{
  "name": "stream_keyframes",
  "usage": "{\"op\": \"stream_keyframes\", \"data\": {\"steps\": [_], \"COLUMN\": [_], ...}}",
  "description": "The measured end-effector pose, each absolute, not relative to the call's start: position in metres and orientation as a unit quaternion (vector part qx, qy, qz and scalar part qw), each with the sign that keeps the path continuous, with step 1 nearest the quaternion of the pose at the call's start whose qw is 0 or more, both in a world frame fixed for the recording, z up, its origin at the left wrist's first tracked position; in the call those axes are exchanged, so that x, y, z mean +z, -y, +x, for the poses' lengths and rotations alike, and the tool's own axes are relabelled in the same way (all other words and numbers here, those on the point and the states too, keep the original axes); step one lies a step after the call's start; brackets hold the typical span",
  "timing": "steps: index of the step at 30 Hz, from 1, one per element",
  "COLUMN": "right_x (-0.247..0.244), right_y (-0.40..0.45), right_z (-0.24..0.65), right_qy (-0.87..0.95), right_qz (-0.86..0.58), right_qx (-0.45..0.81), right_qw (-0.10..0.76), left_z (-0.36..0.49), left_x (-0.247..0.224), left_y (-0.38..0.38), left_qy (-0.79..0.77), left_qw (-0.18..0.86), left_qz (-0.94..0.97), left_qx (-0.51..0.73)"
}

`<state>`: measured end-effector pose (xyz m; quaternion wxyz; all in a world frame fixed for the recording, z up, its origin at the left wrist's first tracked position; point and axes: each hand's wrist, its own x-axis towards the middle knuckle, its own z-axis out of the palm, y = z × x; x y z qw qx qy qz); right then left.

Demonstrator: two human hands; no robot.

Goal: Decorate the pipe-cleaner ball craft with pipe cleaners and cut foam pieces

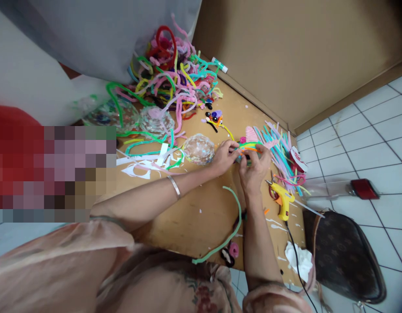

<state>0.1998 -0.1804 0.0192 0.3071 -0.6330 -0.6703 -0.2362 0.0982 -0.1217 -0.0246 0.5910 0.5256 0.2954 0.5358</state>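
Observation:
My left hand (225, 157) and my right hand (254, 170) meet over the table, their fingertips pinching a small striped pipe cleaner piece (251, 145) in green, yellow and orange. My fingers cover part of it. Just beyond it are a pink ribbed piece (251, 134) and a small pink coil (243, 140). Left of my left hand sits a clear plastic dome (199, 148) speckled with glue. A pale green pipe cleaner (239, 213) curves across the table between my forearms.
A tangled heap of colourful pipe cleaners (177, 82) fills the far left. On the right are straight pipe cleaners (279, 152), a yellow glue gun (283, 201) with its cord, and crumpled tissue (299, 261). Paper scraps (138, 169) lie left; a brown bag (346, 256) stands beyond the table's edge.

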Motion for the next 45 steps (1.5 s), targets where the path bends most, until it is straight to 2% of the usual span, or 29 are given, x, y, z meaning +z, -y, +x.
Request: {"op": "stream_keyframes", "data": {"steps": [4, 13, 45], "right_x": [0.019, 0.020, 0.025], "right_y": [0.180, 0.181, 0.181], "right_z": [0.202, 0.205, 0.214], "right_qy": [0.671, 0.675, 0.686], "right_qz": [-0.634, -0.636, -0.604], "right_qx": [-0.227, -0.189, -0.129], "right_qw": [0.312, 0.322, 0.383], "left_z": [0.098, 0.091, 0.096], "left_x": [-0.025, -0.018, -0.024], "left_y": [0.123, 0.125, 0.123], "left_qy": [-0.286, -0.296, -0.305], "left_qw": [0.578, 0.476, 0.470], "left_qz": [0.541, 0.623, 0.615], "left_qx": [0.540, 0.546, 0.555]}}
